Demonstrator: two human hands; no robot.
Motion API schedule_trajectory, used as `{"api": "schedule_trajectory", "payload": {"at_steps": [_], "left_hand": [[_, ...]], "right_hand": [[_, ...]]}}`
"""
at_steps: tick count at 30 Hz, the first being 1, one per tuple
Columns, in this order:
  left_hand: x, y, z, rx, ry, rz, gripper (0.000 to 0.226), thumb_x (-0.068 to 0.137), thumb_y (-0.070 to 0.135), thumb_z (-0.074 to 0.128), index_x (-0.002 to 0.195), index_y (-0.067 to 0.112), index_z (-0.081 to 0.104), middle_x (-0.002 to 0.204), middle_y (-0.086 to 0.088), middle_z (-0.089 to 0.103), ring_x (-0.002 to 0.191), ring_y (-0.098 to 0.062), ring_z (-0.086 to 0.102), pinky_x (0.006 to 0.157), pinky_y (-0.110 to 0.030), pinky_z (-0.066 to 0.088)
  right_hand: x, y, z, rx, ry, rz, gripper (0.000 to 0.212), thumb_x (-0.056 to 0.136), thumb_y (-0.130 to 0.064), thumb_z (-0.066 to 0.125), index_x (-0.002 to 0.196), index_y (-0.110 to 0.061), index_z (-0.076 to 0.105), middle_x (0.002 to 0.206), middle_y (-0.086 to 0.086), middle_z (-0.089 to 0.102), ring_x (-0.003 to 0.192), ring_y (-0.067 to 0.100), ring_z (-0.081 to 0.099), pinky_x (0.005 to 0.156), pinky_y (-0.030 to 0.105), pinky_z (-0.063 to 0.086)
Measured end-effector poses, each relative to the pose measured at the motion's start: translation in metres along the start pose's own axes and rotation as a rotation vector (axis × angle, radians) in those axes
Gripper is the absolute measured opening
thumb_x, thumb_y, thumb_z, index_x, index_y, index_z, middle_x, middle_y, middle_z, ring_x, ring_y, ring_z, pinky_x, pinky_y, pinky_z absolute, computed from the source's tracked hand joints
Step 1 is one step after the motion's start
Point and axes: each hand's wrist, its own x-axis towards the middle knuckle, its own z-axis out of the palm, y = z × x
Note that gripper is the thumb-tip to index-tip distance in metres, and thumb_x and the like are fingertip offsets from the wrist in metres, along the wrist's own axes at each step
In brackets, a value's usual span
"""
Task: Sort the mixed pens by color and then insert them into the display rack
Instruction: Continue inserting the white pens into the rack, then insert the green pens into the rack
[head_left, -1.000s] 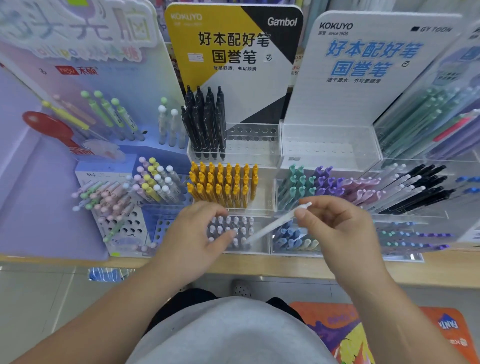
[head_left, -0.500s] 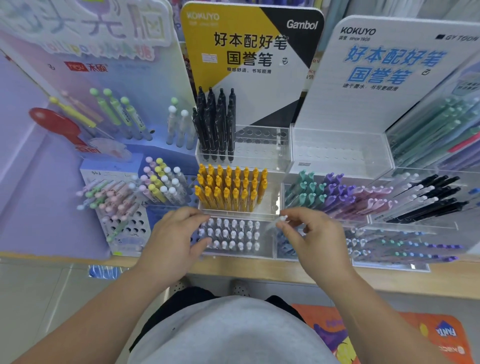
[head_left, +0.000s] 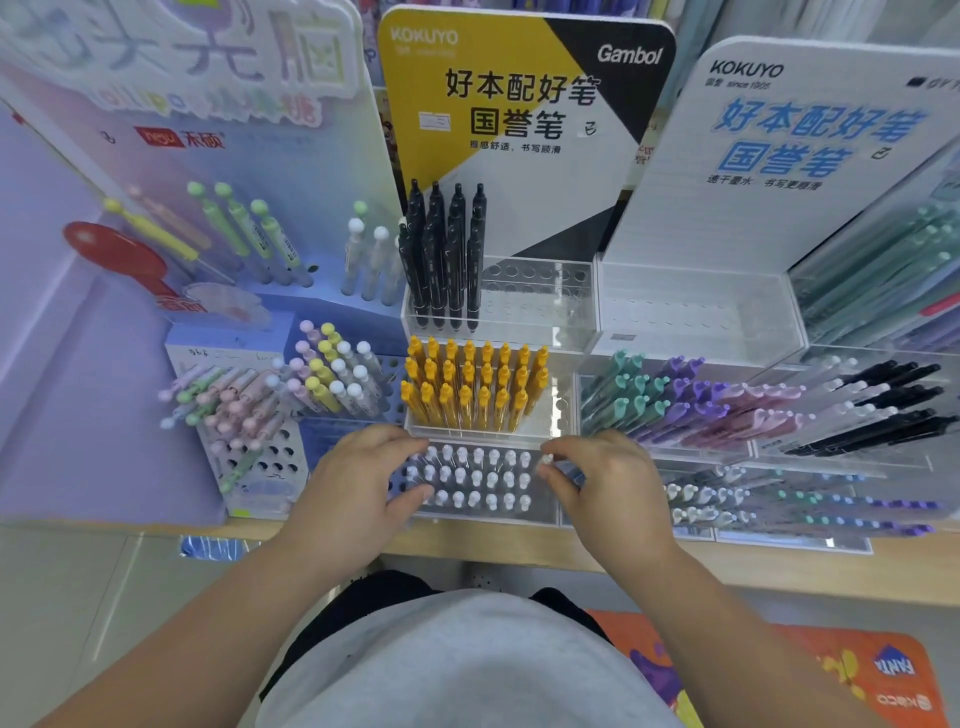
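Grips | right grip (head_left: 613, 488) pinches white pen (head_left: 546, 459) standing in rack (head_left: 483, 515) | left grip (head_left: 353, 493) curled at rack edge, hold unclear

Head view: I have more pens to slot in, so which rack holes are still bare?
Bare holes fill the top clear tier right of the black pens, and the clear tray under the white Kokuyo sign is empty. Crowded: the yellow pens and the white pens in front.
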Motion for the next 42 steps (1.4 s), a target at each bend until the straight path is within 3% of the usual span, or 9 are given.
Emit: {"api": "schedule_trajectory", "payload": {"at_steps": [5, 9, 31, 37, 42], "left_hand": [[0.002, 0.001, 0.001, -0.022, -0.019, -0.001, 0.048, 0.087, 0.033, 0.074, 0.133, 0.024, 0.061, 0.129, 0.006, 0.058, 0.12, -0.016, 0.05, 0.098, -0.028, 0.039], [0.003, -0.002, 0.0, -0.042, -0.028, 0.024, 0.048, 0.086, 0.033, 0.075, 0.132, 0.029, 0.061, 0.123, 0.009, 0.058, 0.115, -0.015, 0.051, 0.096, -0.034, 0.044], [0.005, 0.002, -0.005, -0.005, -0.072, 0.019, 0.047, 0.086, 0.036, 0.074, 0.13, 0.032, 0.061, 0.124, 0.01, 0.056, 0.116, -0.014, 0.051, 0.096, -0.04, 0.047], [0.005, -0.001, -0.012, 0.015, -0.135, 0.057, 0.048, 0.088, 0.042, 0.07, 0.133, 0.032, 0.057, 0.126, 0.011, 0.054, 0.118, -0.013, 0.049, 0.099, -0.037, 0.045], [0.003, -0.017, -0.026, -0.041, -0.156, 0.137, 0.045, 0.09, 0.046, 0.066, 0.131, 0.028, 0.059, 0.128, 0.011, 0.052, 0.121, -0.013, 0.048, 0.103, -0.035, 0.041]], "right_hand": [[-0.002, -0.001, 0.007, -0.125, -0.003, -0.015, 0.019, 0.07, -0.021, 0.089, 0.084, -0.023, 0.076, 0.074, -0.008, 0.071, 0.071, 0.022, 0.061, 0.066, 0.034, 0.05], [-0.001, -0.004, 0.011, -0.191, 0.003, -0.002, 0.016, 0.072, -0.022, 0.087, 0.084, -0.024, 0.075, 0.073, -0.008, 0.07, 0.072, 0.022, 0.06, 0.066, 0.035, 0.049], [-0.002, -0.003, 0.014, -0.205, -0.025, 0.042, 0.015, 0.071, -0.03, 0.086, 0.075, -0.025, 0.072, 0.067, -0.01, 0.068, 0.071, 0.021, 0.058, 0.065, 0.036, 0.048], [-0.009, -0.018, 0.006, -0.252, -0.062, 0.082, 0.016, 0.078, -0.031, 0.079, 0.089, -0.023, 0.071, 0.081, -0.009, 0.072, 0.083, 0.024, 0.06, 0.072, 0.037, 0.045], [-0.035, -0.044, -0.013, -0.182, 0.075, 0.197, 0.03, 0.09, -0.04, 0.061, 0.111, -0.021, 0.07, 0.098, -0.006, 0.072, 0.099, 0.023, 0.06, 0.082, 0.041, 0.048]]}}
